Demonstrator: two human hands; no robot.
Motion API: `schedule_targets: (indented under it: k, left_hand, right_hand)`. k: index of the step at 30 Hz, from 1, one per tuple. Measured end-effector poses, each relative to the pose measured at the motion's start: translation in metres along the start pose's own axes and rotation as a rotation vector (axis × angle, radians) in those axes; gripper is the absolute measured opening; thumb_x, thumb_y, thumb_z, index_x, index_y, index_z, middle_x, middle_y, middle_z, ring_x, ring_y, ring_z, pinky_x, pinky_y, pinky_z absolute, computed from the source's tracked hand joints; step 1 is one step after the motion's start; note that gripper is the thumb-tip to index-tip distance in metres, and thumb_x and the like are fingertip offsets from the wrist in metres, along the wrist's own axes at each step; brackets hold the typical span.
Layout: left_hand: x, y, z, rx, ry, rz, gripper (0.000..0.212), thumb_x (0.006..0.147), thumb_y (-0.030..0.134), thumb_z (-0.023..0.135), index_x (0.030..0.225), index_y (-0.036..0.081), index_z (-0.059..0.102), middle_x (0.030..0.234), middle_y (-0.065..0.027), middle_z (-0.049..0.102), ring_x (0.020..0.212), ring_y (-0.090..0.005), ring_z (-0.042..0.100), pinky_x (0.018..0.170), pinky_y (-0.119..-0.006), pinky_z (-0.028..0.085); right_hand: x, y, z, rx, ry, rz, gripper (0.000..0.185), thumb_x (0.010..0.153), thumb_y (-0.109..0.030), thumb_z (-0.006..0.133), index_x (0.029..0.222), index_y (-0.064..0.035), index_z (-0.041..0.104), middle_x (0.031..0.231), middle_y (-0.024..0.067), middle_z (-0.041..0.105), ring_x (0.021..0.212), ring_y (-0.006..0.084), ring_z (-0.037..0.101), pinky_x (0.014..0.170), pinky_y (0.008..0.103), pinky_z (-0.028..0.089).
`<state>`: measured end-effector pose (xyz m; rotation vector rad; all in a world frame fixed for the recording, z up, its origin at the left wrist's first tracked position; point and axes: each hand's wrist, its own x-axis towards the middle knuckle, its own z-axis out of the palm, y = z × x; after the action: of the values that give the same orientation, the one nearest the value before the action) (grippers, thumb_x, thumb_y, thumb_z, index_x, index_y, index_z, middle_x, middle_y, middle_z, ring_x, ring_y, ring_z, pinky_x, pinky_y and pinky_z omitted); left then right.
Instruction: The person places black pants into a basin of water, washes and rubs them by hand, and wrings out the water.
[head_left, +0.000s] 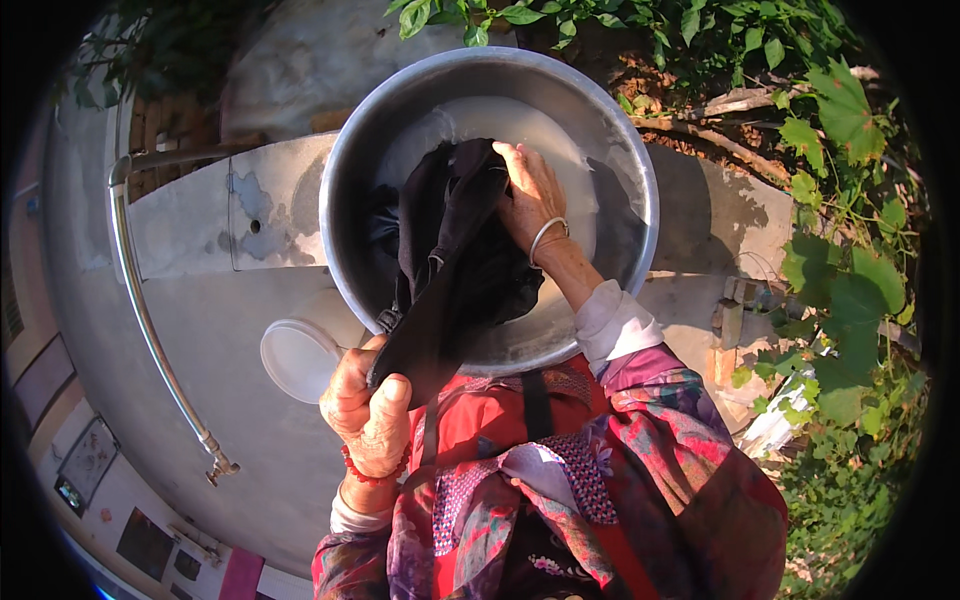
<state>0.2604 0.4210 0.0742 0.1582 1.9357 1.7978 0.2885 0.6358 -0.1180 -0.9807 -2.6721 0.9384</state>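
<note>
A black cloth garment (465, 240) stretches between my two hands over a large metal basin (622, 150). My left hand (367, 412) grips one end of it at the basin's near rim, thumb on top. Inside the basin, my right hand (532, 195) holds the far end of the cloth, its fingertips curled at the edge. Cloudy greyish water (480, 120) lies in the basin. At the left inside wall a shiny dark patch of fabric (384, 225) shows, partly covered by the garment. The fingers under the cloth are hidden.
The basin rests on a concrete ledge (187, 217). Below it on the left stands a white plastic bucket (300, 360). A metal water pipe with a tap (142, 300) rises at the left. Grape vines (847, 300) and branches (720, 135) crowd the right side, with leafy plants (570, 19) behind.
</note>
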Motion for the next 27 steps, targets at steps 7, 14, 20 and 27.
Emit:
schedule_targets:
  k: [7, 14, 20, 27]
  left_hand:
    - [0.001, 0.03, -0.01, -0.285, 0.095, 0.007, 0.034, 0.07, 0.014, 0.079, 0.075, 0.004, 0.047, 0.071, -0.0029, 0.051, 0.066, -0.0109, 0.044, 0.062, -0.025, 0.035]
    - [0.014, 0.055, -0.024, -0.36, -0.071, 0.271, 0.021, 0.081, 0.007, 0.06, 0.099, 0.001, 0.049, 0.088, -0.0114, 0.06, 0.084, -0.0223, 0.059, 0.082, -0.033, 0.048]
    - [-0.007, 0.086, -0.067, -0.636, -0.007, 0.338, 0.041, 0.09, 0.013, 0.051, 0.129, 0.0, 0.05, 0.134, -0.0206, 0.048, 0.126, -0.0345, 0.044, 0.109, -0.053, 0.027]
    - [0.033, 0.031, -0.074, -1.001, 0.171, -0.131, 0.028, 0.09, 0.015, 0.056, 0.113, 0.001, 0.059, 0.12, -0.0136, 0.06, 0.116, -0.0282, 0.053, 0.105, -0.047, 0.035]
  right_hand:
    - [0.018, 0.007, 0.006, 0.14, -0.17, -0.146, 0.017, 0.072, -0.005, 0.064, 0.087, -0.0113, 0.06, 0.083, 0.0053, 0.063, 0.082, 0.0271, 0.061, 0.075, 0.0367, 0.047]
    - [0.031, 0.002, -0.075, 0.299, 0.224, -0.166, 0.012, 0.072, 0.0, 0.063, 0.083, -0.0038, 0.059, 0.074, 0.0093, 0.059, 0.069, 0.0243, 0.061, 0.066, 0.0305, 0.048]
    - [0.049, -0.068, -0.177, 0.495, 0.32, -0.443, 0.014, 0.073, 0.003, 0.069, 0.082, -0.0012, 0.058, 0.07, 0.0043, 0.059, 0.065, 0.0133, 0.057, 0.061, 0.0245, 0.045]
    - [0.032, -0.055, -0.078, 0.435, -0.121, -0.225, 0.034, 0.073, -0.016, 0.07, 0.103, -0.0031, 0.059, 0.098, 0.0151, 0.066, 0.093, 0.0337, 0.063, 0.08, 0.0396, 0.049]
